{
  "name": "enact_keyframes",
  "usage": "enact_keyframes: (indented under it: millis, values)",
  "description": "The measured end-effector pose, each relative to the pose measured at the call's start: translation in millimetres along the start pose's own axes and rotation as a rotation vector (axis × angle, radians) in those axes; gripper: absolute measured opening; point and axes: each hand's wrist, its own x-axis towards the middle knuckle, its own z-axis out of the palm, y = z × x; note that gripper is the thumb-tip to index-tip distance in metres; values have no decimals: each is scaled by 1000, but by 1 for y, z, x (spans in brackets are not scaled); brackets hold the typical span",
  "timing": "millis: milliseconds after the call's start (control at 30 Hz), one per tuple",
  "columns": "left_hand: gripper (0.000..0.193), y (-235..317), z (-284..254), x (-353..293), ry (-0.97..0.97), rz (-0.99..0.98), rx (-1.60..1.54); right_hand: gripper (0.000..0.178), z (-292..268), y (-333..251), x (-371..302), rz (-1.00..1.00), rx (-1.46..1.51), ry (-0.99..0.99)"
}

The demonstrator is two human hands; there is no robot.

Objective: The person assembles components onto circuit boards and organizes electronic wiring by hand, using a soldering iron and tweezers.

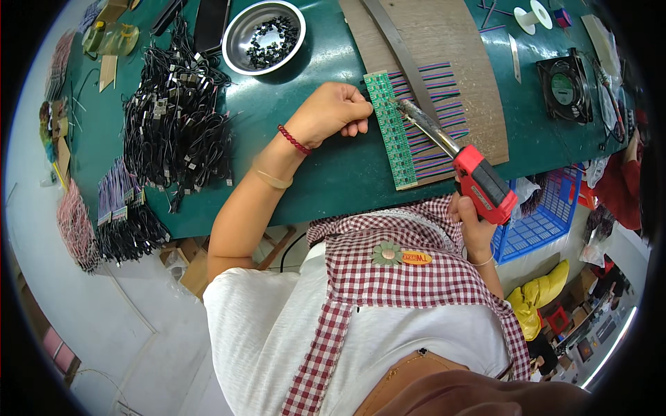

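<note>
A green circuit board strip (pixel 393 139) lies on a brown wooden board (pixel 485 90), with purple, pink and black wires (pixel 444 107) running off its right side under a flat metal bar (pixel 402 52). My right hand (pixel 473 220) grips a red and black soldering gun (pixel 484 182); its tip reaches the board strip near the upper part. At the strip's left edge, my left hand (pixel 338 112) is closed in a pinch, its fingertips right beside the strip. What they hold, if anything, is too small to make out.
A steel bowl of small black parts (pixel 263 38) stands at the back. To the left lies a heap of black cables (pixel 177 118). A small fan (pixel 565 89) and a white spool (pixel 533 16) sit at the right. A blue crate (pixel 538 218) stands below the table's right edge.
</note>
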Motion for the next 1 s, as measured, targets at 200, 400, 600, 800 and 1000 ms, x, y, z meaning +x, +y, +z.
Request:
enact_keyframes:
  millis: [200,400,600,800,1000]
  values:
    - [15,1,1,0,-3,9,9,26,2,2,-1,-23,-3,2]
    - [18,13,-7,-14,-21,61,148,37,4,-13,1,-42,82,-13]
    - [19,37,-64,-4,909,451,1207,45,2,-18,5,-63,242,2]
    - [18,26,-98,14,800,274,1353,52,3,-22,8,-103,262,26]
    - [12,21,-92,6,870,499,1258,51,-3,-21,8,-57,293,63]
